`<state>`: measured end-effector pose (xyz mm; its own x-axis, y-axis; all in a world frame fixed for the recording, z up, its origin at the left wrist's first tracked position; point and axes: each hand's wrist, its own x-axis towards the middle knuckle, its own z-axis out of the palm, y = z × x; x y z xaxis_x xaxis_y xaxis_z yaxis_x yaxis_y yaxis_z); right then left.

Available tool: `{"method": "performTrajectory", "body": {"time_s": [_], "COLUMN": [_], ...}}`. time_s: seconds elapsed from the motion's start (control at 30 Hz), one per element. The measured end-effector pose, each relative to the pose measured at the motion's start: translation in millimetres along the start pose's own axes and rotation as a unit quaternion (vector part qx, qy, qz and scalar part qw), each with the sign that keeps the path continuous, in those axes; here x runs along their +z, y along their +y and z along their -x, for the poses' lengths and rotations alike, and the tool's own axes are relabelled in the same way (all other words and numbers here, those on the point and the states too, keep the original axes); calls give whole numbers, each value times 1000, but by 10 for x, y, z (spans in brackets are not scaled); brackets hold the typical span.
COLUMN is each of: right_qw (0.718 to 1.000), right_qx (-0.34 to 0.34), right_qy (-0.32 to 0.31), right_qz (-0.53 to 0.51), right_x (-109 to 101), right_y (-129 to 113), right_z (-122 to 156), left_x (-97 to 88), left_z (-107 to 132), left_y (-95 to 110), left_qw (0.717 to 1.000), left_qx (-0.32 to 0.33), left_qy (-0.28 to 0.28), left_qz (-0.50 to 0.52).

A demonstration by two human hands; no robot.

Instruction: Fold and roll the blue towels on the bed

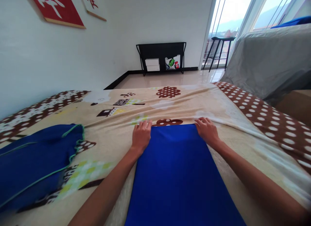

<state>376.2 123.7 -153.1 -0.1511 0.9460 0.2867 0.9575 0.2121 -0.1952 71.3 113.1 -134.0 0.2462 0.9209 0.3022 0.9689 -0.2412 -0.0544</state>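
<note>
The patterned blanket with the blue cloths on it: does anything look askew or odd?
Only minor untidiness: the blanket is wrinkled beyond the left hand and right hand, and the green-edged cloth lies loosely, its edge wavy, while the plain blue cloth looks smooth. I see no spill or damage.

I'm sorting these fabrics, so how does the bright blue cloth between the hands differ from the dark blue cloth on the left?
The bright blue cloth is the lighter blue; the dark blue cloth is deeper and shows green edging. The bright one lies smooth, the dark one loosely rumpled. The left hand and right hand touch the bright one, not the dark. Both lie on the patterned blanket.
</note>
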Motion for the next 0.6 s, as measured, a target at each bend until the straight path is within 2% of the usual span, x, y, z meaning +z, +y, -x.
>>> {"method": "performTrajectory", "body": {"time_s": [0.1, 0.17, 0.23, 0.37, 0.43, 0.5, 0.6], "right_qw": [996, 992, 992, 995, 995, 996, 998], "right_qx": [-81, -112, -105, -52, -44, -33, -19], "right_qy": [-28, -54, -67, -79, -87, -86, -63], "right_qz": [-18, -24, -21, -9, -6, -1, 2], "right_x": [96, 196, 260, 221, 170, 137, 149], "right_y": [-431, -581, -515, -22, 107, 31, -388], "right_z": [102, 172, 238, 326, 327, 299, 230], "left_x": [62, 138, 200, 201, 152, 101, 68], "left_z": [112, 191, 277, 409, 396, 319, 167], "left_y": [326, 380, 267, -119, -179, -83, 288], "left_qw": [997, 995, 995, 994, 993, 993, 994], "left_qx": [60, 68, 40, -14, -23, -38, -51], "left_qy": [-25, -50, -66, -84, -96, -101, -81], "left_qz": [40, 56, 62, 63, 63, 56, 48]}}
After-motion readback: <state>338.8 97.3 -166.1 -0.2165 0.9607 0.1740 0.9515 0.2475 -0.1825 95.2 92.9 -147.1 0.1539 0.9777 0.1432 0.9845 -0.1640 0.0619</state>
